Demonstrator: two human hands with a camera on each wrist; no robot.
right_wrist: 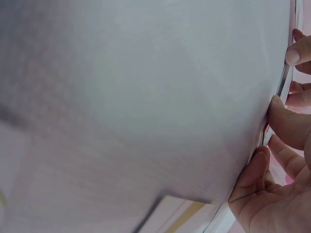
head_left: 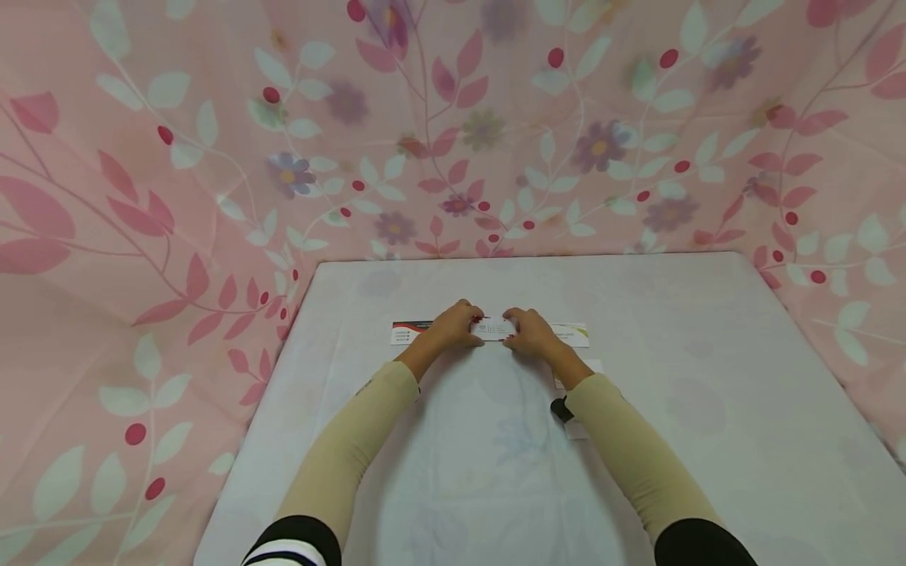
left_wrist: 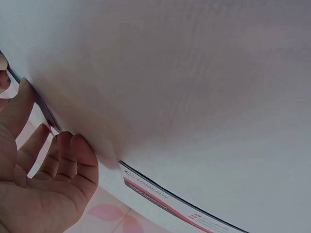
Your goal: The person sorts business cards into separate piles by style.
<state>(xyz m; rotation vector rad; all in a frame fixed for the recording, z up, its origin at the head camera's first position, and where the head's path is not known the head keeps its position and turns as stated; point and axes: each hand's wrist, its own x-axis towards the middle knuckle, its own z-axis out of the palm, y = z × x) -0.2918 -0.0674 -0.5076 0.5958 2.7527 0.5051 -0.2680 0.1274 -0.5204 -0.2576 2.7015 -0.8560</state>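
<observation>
Between both hands lies a white business card point(head_left: 493, 328) with small print, in the middle of a row of cards. My left hand point(head_left: 453, 326) pinches its left end, thumb at the near edge and fingers at the far edge. At the opposite end my right hand point(head_left: 531, 333) pinches it the same way. Edge-on, the card shows as a thin dark strip at the thumb of the left hand point(left_wrist: 53, 194) in the left wrist view. A black, red and white business card point(left_wrist: 160, 199) lies beside the left hand, partly covered by it in the head view.
Right of the hands lies a white card with a yellow-green stripe point(head_left: 572, 335). More pale cards point(head_left: 576, 429) lie partly under the right forearm. A black wrist device point(head_left: 561, 409) shows there too. The white-covered table point(head_left: 453, 472) meets a floral pink cloth point(head_left: 453, 157) at the back.
</observation>
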